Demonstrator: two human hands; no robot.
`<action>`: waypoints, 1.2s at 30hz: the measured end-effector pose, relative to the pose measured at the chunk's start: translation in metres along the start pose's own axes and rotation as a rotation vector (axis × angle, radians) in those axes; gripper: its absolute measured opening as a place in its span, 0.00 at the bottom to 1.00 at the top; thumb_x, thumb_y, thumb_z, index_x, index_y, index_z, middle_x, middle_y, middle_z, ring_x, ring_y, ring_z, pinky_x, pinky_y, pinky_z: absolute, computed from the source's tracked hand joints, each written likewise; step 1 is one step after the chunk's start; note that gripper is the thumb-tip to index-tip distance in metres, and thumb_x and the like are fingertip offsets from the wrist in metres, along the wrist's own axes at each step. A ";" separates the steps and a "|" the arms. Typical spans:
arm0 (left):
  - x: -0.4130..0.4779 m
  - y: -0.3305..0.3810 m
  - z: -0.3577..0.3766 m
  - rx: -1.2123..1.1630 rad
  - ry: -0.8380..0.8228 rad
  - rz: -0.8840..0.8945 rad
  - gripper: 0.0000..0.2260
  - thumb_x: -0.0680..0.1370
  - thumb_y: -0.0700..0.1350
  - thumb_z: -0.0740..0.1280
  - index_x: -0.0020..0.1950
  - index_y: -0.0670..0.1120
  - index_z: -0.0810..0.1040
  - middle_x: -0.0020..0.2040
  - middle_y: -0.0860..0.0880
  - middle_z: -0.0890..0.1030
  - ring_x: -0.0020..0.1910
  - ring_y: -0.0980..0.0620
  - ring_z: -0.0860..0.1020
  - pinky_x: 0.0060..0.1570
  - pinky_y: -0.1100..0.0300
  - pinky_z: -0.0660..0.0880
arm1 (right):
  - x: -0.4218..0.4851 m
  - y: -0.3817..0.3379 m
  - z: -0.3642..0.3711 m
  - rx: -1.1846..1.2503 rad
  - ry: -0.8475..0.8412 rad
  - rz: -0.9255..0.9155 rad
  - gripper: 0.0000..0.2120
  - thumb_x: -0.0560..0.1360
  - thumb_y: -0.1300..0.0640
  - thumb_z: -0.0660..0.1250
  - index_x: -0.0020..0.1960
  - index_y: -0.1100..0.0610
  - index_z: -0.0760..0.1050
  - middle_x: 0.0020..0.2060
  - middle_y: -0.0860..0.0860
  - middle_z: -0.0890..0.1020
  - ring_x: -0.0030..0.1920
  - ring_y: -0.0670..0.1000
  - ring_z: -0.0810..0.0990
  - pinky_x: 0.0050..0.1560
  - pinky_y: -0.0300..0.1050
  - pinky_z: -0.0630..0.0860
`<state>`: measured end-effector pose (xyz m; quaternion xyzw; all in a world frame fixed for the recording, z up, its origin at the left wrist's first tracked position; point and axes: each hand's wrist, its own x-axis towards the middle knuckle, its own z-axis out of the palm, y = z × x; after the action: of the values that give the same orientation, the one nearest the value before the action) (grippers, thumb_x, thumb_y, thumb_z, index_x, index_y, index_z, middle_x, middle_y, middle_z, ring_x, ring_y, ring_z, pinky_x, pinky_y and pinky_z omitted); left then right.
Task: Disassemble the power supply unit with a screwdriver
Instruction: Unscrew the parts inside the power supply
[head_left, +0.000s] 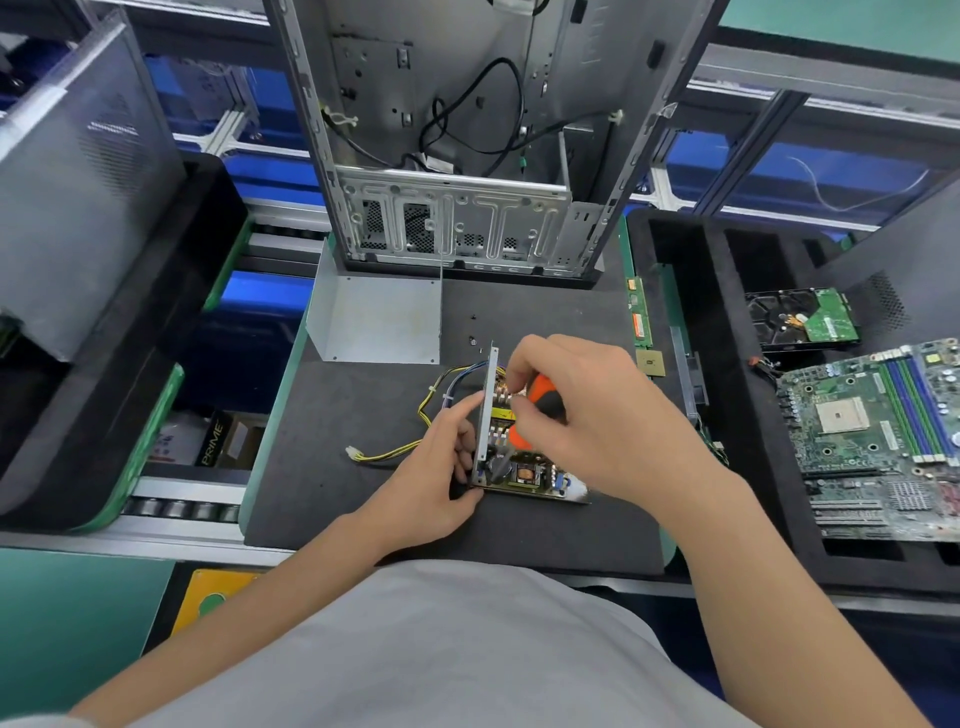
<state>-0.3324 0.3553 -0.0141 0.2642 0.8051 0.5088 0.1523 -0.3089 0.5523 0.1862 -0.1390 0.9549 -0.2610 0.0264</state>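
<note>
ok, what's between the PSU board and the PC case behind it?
Head view: a grey metal cover, off to the left, and small loose screws, on the black mat.

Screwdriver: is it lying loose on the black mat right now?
No, the right hand grips the orange-and-black screwdriver above the power supply.

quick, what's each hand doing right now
left hand: holds the power supply by its metal wall.
right hand: grips the screwdriver.
</note>
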 end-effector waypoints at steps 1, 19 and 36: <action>0.000 -0.001 0.000 0.004 -0.001 -0.002 0.52 0.72 0.39 0.77 0.84 0.63 0.49 0.56 0.55 0.72 0.47 0.47 0.78 0.46 0.59 0.79 | -0.002 0.000 -0.002 -0.001 0.009 0.001 0.04 0.79 0.54 0.67 0.51 0.48 0.74 0.43 0.43 0.76 0.42 0.48 0.79 0.43 0.57 0.79; -0.037 0.027 -0.003 0.213 0.246 0.213 0.12 0.73 0.50 0.81 0.51 0.50 0.81 0.51 0.57 0.74 0.46 0.55 0.76 0.47 0.68 0.73 | -0.026 -0.009 -0.014 0.096 0.075 0.035 0.04 0.78 0.58 0.70 0.49 0.50 0.76 0.41 0.43 0.79 0.41 0.44 0.82 0.43 0.48 0.79; 0.006 0.050 -0.048 0.378 0.667 0.177 0.04 0.81 0.46 0.73 0.50 0.47 0.85 0.46 0.54 0.81 0.44 0.61 0.77 0.50 0.70 0.70 | -0.040 0.000 -0.016 0.047 0.088 0.084 0.04 0.79 0.56 0.70 0.49 0.50 0.76 0.40 0.44 0.80 0.40 0.44 0.81 0.45 0.41 0.74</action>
<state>-0.3483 0.3405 0.0521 0.1764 0.8639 0.4205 -0.2137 -0.2720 0.5715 0.1995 -0.0866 0.9537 -0.2880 -0.0015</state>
